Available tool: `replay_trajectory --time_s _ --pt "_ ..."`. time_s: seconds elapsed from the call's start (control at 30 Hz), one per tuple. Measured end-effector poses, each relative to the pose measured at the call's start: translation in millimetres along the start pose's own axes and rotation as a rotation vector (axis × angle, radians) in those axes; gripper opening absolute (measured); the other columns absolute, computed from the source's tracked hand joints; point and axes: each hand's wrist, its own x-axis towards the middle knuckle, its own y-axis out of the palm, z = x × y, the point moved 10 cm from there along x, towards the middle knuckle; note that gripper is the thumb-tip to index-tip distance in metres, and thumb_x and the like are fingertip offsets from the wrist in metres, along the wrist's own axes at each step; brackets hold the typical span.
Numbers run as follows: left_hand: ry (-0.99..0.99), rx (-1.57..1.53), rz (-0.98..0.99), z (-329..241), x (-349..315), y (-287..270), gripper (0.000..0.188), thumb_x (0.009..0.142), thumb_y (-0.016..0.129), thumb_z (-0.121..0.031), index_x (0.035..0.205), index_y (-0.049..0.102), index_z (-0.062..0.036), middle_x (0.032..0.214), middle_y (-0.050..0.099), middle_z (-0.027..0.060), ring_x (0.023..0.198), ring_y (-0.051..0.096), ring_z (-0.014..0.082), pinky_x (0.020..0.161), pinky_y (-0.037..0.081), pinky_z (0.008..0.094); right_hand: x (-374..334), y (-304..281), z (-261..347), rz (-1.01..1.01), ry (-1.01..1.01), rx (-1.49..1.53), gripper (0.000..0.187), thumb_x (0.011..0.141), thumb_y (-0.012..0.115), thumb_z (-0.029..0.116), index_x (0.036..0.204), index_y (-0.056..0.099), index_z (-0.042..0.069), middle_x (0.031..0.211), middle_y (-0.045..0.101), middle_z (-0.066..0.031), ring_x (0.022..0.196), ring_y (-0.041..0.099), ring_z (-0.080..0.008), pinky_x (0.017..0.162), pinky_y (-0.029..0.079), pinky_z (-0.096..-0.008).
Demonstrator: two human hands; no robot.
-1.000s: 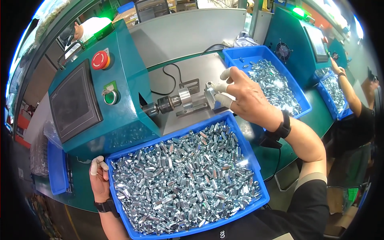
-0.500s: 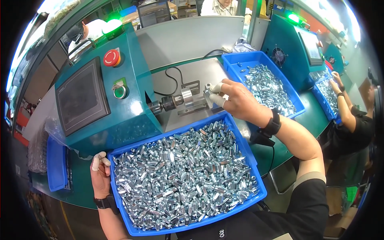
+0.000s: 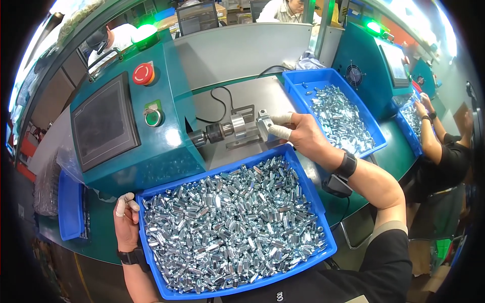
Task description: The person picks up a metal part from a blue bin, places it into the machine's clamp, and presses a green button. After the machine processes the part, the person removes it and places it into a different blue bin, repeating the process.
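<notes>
My right hand point(image 3: 309, 135), with pale covers on its fingertips, is at the right side of a small metal fixture block point(image 3: 263, 125). Its thumb and index finger are bent toward each other at the block; whatever lies between them is too small to make out. Facing the block from the left is a chuck point(image 3: 216, 132) with a silver collar point(image 3: 238, 123). My left hand point(image 3: 126, 217) is beside the upper left corner of a blue tray point(image 3: 327, 247) heaped with shiny hexagonal metal pieces point(image 3: 230, 222). Its covered fingers curl loosely, apart, with nothing visible in them.
A green machine housing point(image 3: 146, 146) carries a dark screen point(image 3: 103, 121), a red stop button point(image 3: 143, 73) and a green button point(image 3: 153, 117). Another blue tray point(image 3: 371, 118) of metal pieces stands beyond my right hand. A co-worker's arms point(image 3: 429, 113) are at the far right.
My right hand has shifted slightly right and nearer me, its fingertips now lower beside the fixture block. My left hand and the near tray stay in place.
</notes>
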Motion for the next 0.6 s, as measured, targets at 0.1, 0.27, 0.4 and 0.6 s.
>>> replay_trajectory --time_s 0.1,0.27,0.4,0.6 --pt "-0.013 0.002 -0.021 0.3 1.5 1.2 0.028 0.106 0.053 -0.030 0.111 0.067 -0.0057 0.075 0.059 -0.0020 0.054 0.042 0.0037 0.050 0.032 0.0194 -0.3 -2.4 4.2 0.010 0.005 0.000 0.035 0.096 0.073 0.019 0.123 0.070 -0.003 0.101 0.074 -0.0057 0.087 0.065 -0.0089 0.075 0.054 -0.0254" --pt "-0.039 -0.035 -0.063 6.2 3.0 -6.0 0.029 0.105 0.054 -0.031 0.110 0.066 -0.0044 0.074 0.061 0.0001 0.052 0.043 0.0042 0.050 0.033 0.0190 12.0 3.9 3.9 0.107 -0.079 -0.034 0.035 0.094 0.074 0.018 0.122 0.071 -0.002 0.101 0.074 -0.0048 0.085 0.063 -0.0083 0.075 0.053 -0.0253" --pt "-0.030 -0.018 -0.051 4.6 4.7 -4.1 0.029 0.105 0.053 -0.030 0.110 0.066 -0.0046 0.074 0.061 -0.0005 0.052 0.042 0.0038 0.050 0.032 0.0187 21.5 15.0 15.5 0.357 -0.100 -0.172 0.040 0.091 0.078 0.019 0.126 0.070 0.000 0.108 0.070 -0.0074 0.094 0.063 -0.0144 0.085 0.051 -0.0303" --pt "-0.044 -0.004 -0.062 4.1 5.1 -4.4 0.027 0.106 0.053 -0.029 0.109 0.066 -0.0054 0.072 0.058 -0.0018 0.051 0.041 0.0032 0.049 0.032 0.0188 37.2 19.4 13.7 0.518 -0.133 -0.125 0.042 0.091 0.077 0.020 0.127 0.069 0.000 0.106 0.068 -0.0080 0.096 0.062 -0.0167 0.088 0.049 -0.0311"
